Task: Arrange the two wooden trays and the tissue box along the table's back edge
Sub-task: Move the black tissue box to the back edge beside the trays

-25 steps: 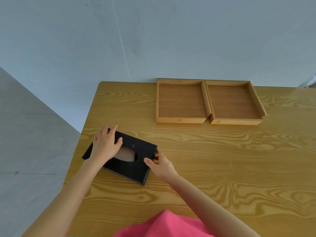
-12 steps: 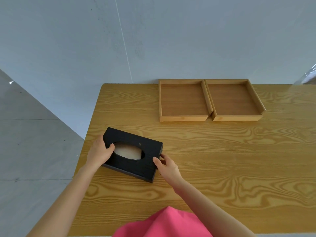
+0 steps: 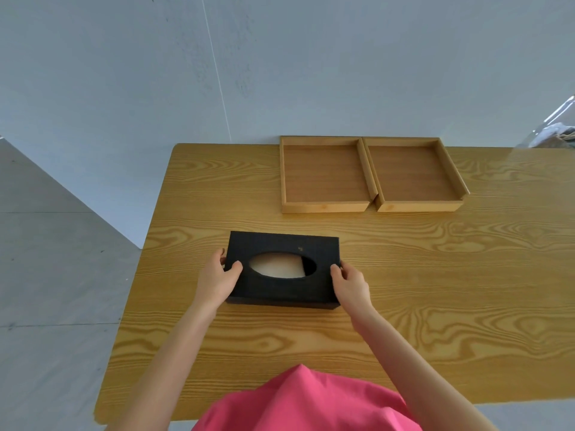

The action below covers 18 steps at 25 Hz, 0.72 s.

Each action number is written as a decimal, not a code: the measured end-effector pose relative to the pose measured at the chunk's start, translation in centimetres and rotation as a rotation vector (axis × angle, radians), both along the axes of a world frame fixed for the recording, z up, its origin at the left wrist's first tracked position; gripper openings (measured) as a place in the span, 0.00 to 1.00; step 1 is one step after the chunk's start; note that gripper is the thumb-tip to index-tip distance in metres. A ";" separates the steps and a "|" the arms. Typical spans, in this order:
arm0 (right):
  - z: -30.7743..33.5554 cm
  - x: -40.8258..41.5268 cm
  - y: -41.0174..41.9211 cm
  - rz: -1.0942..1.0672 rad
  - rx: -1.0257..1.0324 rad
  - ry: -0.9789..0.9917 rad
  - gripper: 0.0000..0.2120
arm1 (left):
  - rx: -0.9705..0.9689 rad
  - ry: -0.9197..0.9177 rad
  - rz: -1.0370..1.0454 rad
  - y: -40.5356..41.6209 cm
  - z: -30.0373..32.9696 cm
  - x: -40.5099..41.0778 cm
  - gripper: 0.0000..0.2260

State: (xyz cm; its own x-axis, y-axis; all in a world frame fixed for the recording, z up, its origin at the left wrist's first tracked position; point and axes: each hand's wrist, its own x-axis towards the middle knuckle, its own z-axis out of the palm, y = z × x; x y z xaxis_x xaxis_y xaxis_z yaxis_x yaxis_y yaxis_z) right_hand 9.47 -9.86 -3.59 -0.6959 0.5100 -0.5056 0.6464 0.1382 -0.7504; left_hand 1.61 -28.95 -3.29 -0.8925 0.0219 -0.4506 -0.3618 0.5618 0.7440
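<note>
A black tissue box (image 3: 280,244) with an oval opening showing pale tissue lies on the wooden table (image 3: 435,275), left of centre, its long side parallel to the back edge. My left hand (image 3: 217,279) grips its left end and my right hand (image 3: 350,286) grips its right end. Two shallow wooden trays stand side by side against the table's back edge: the left tray (image 3: 323,177) and the right tray (image 3: 413,177), touching each other. Both trays hold nothing.
A grey wall rises right behind the table. The table's left edge drops off to a grey floor (image 3: 46,275). A clear plastic item (image 3: 557,129) shows at the far right edge. My pink clothing (image 3: 305,402) covers the near edge.
The tissue box has turned from a diagonal lie to square with the table and has moved right and away from me, with both hands holding its ends.
</note>
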 end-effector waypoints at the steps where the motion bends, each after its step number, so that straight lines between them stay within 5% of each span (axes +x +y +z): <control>1: 0.0 0.1 0.6 0.005 0.019 -0.001 0.15 | 0.026 -0.017 0.017 0.2 -0.3 0.4 0.23; 14: -1.8 1.9 2.1 -0.115 -0.171 -0.007 0.12 | 0.263 -0.198 0.143 -0.6 -2.4 3.0 0.22; 18: -1.8 1.5 1.5 -0.104 -0.104 0.001 0.20 | 0.262 -0.241 0.104 -0.7 -2.4 3.0 0.24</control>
